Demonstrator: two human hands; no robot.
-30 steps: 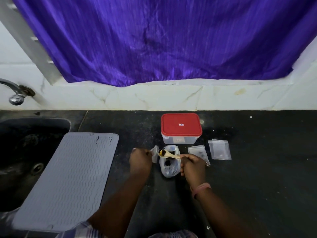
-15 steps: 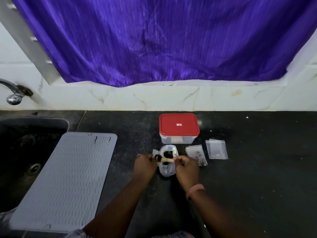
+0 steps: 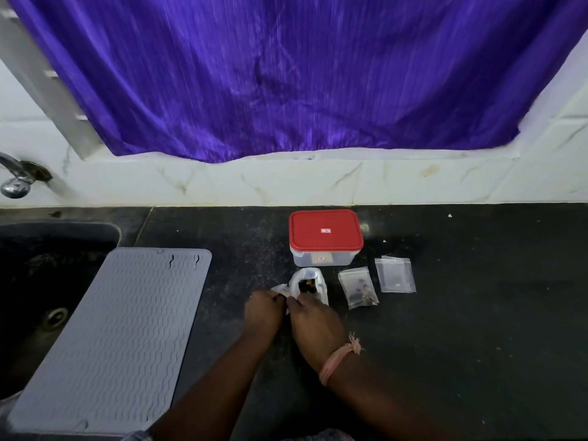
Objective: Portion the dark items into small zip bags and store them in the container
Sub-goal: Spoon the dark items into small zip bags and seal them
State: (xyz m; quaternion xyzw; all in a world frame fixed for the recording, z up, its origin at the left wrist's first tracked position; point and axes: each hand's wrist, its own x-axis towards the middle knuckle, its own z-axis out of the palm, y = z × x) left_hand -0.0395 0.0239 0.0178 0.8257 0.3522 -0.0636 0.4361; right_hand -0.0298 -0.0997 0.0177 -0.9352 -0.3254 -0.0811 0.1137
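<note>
My left hand [image 3: 262,313] and my right hand [image 3: 315,324] meet over the dark counter, and both pinch a small clear zip bag [image 3: 281,289] between their fingertips. Just behind them stands an open white plastic bag [image 3: 321,286] with dark items [image 3: 306,285] inside; something yellowish shows among them. Further back sits a clear container with a red lid [image 3: 326,233], closed. To the right lie a zip bag with dark items in it [image 3: 358,288] and a small stack of empty zip bags [image 3: 395,275].
A grey ribbed mat [image 3: 117,329] lies at the left, partly over a dark sink [image 3: 38,275]. A tap [image 3: 16,183] sticks out of the white tiled wall [image 3: 318,183] at far left. A purple curtain [image 3: 286,74] hangs above.
My right hand, which held a wooden spoon of dark items over the open bag, has moved left to the small zip bag. The spoon is no longer in it. Both hands are now together.
</note>
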